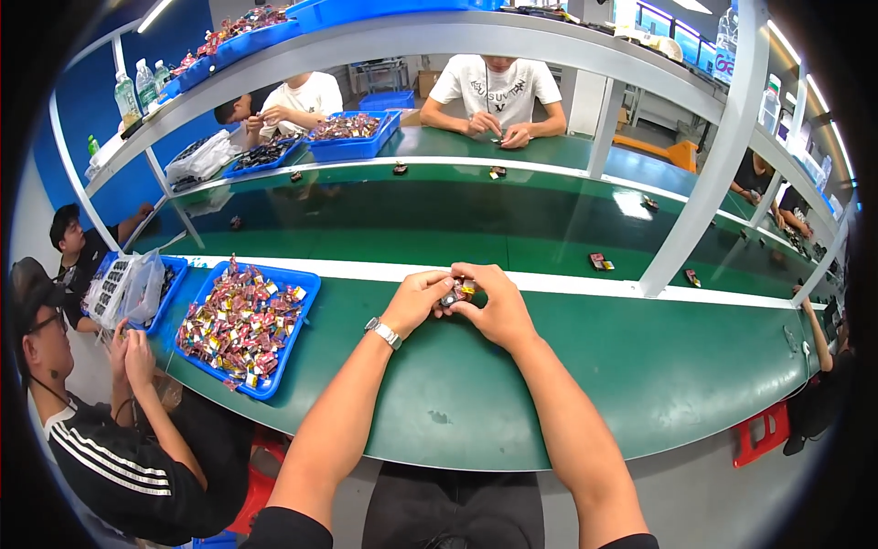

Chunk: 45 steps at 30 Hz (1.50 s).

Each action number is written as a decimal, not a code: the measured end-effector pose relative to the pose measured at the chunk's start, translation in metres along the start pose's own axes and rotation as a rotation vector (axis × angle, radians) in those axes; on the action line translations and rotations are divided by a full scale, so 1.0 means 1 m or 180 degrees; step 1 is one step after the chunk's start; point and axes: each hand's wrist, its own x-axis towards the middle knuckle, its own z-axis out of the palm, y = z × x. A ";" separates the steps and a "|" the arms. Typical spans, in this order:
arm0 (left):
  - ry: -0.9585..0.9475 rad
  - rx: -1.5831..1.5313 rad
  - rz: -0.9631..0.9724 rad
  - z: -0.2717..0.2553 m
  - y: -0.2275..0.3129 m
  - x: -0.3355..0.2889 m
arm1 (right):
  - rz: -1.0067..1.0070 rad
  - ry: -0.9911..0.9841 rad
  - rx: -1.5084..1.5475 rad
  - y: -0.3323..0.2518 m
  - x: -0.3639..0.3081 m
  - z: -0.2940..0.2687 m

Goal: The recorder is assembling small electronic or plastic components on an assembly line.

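Above the green worktop (439, 403), my left hand (416, 304) and my right hand (497, 309) meet with fingers closed around one small assembly (451, 297). It shows a dark, rounded part with a grey spot, and a reddish-brown and yellow piece (468, 286) beside it. My fingers cover much of it, so I cannot make out its exact kind. A silver watch is on my left wrist. To the left of my hands stands a blue tray (314, 302) heaped with small reddish-brown, yellow and white parts (240, 325).
Beyond a white rail (567, 282), a green conveyor belt (421, 224) carries scattered small assemblies (601, 262). A slanted metal post (700, 192) rises at the right. Close on the left sits a co-worker (101, 439); another blue tray holds plastic bags (137, 285). More people work across the belt.
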 end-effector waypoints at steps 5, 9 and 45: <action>-0.0015 -0.1063 0.0100 0.000 -0.001 0.001 | -0.0279 0.0328 -0.0133 0.006 -0.001 0.004; -0.0024 -0.1302 -0.0019 0.001 0.002 -0.003 | -0.0057 0.0330 -0.0205 0.002 -0.002 -0.002; -0.0472 -0.1335 0.0085 0.010 -0.002 -0.007 | 0.0176 0.0074 -0.0537 -0.006 -0.006 -0.007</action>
